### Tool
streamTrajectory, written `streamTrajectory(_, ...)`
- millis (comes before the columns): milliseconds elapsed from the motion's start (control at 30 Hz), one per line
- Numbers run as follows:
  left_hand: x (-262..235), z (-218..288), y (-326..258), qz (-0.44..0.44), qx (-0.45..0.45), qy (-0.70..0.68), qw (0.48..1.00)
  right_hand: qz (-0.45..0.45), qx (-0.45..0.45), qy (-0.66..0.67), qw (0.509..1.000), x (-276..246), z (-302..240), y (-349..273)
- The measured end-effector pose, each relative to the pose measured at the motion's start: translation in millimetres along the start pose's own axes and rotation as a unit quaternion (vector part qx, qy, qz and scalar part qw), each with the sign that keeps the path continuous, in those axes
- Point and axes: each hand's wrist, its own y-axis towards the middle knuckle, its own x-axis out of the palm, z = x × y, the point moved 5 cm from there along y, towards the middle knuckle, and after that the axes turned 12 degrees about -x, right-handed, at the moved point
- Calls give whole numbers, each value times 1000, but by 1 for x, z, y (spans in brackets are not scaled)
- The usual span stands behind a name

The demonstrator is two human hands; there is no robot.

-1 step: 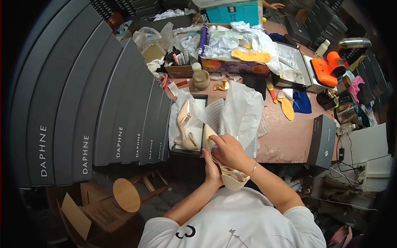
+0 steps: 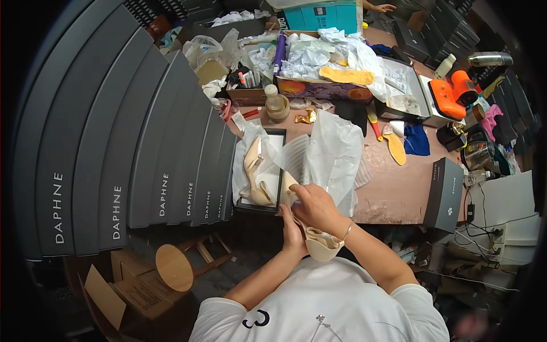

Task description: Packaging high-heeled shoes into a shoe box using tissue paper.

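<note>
A beige high-heeled shoe (image 2: 323, 245) is held low in front of my body, its pointed toe away from me and its heel cup and strap close to my shirt. My right hand (image 2: 316, 206) grips it from above, fingers curled over the front part. Closed around its left side is my left hand (image 2: 293, 232); some of its fingers are hidden under the shoe. Just beyond, a matching beige shoe (image 2: 261, 195) lies on white tissue in an open dark shoebox (image 2: 250, 209). White wrapping paper (image 2: 336, 151) spreads right of the box.
Tall stacks of grey shoeboxes (image 2: 114, 154) rise at the left. Behind the work area are a bottle (image 2: 274, 105), a carton of crumpled paper (image 2: 325, 91) and yellow insoles (image 2: 394, 149). One grey box (image 2: 443, 194) stands at the right table edge. Another person's hand (image 2: 385, 8) shows at the far top.
My hands and the shoe have hardly moved. At the far top, the other person's hand has shifted slightly.
</note>
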Motion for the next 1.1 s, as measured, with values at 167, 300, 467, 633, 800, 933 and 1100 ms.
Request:
streamTrajectory(167, -22, 7, 15, -7, 4, 8, 1000, -25, 8, 53, 998, -5, 5, -29)
streamTrajectory(300, -15, -1, 15, -1, 16, 5, 1000, 12, 30, 84, 996, -5, 7, -23)
streamTrajectory(467, -6, -5, 14, 0, -10, 27, 1000, -37, 88, 101, 990, -7, 21, -17)
streamTrajectory(633, -5, -12, 15, 13, -26, 46, 999, 29, 48, 16, 998, -7, 16, -32)
streamTrajectory(800, -15, -6, 24, -8, -3, 46, 999, -42, 64, 10, 997, 9, 28, -29)
streamTrajectory(933, -29, 9, 41, -30, -23, -27, 999, 10, 62, 72, 995, -10, 36, -31)
streamTrajectory(1100, -43, 30, 42, 39, 3, 14, 999, 48, 45, -94, 993, -25, 91, -14)
